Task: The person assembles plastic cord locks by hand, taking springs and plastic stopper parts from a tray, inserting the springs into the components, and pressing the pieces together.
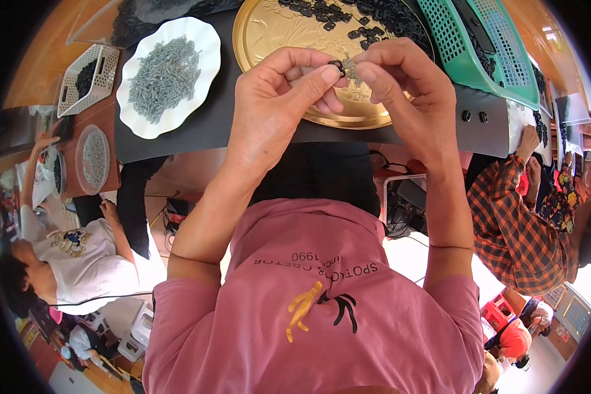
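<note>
Left hand (276,98) pinches a small black part (337,67) over the gold tray (259,33), thumb on top. Right hand (414,85) is just beside it, thumb and index close together; can't tell if they hold anything. More black pieces (395,16) heap at the tray's far side. Counter (210,126) left: scalloped white dish (209,65) of greyish pins (164,79). Counter right: green basket (450,39), two loose black bits (466,116) nearby.

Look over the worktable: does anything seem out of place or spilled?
Two small black pieces lie loose on the dark tabletop, right of the gold tray, while many similar-looking pieces lie inside it. They may be strays.
</note>
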Available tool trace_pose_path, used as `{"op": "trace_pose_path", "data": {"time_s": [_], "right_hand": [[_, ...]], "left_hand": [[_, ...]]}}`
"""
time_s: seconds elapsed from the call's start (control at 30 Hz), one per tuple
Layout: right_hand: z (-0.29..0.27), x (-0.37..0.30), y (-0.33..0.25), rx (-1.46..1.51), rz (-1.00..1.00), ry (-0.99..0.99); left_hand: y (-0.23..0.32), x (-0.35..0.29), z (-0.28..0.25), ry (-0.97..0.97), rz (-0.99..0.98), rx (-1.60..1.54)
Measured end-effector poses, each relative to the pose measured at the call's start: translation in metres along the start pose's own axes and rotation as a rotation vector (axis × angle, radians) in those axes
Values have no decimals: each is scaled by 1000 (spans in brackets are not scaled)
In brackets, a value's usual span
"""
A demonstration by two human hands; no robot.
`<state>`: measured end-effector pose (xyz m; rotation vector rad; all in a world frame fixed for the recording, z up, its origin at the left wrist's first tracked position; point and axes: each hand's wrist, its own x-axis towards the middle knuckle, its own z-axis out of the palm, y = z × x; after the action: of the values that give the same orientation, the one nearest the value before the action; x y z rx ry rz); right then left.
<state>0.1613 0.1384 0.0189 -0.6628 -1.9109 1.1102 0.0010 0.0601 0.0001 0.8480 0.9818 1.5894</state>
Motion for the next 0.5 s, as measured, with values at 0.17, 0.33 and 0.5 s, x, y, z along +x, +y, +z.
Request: {"op": "trace_pose_path", "data": {"time_s": [0.17, 0.33, 0.5], "right_hand": [[-4, 6, -4, -190, -137, -56], [-8, 11, -7, -317, -261, -129], [-6, 9, -4, -341, -233, -140]], "left_hand": [[1, -1, -1, -15, -7, 40], [4, -2, 0, -8, -40, 88], [4, -1, 0, -23, -41, 73]]}}
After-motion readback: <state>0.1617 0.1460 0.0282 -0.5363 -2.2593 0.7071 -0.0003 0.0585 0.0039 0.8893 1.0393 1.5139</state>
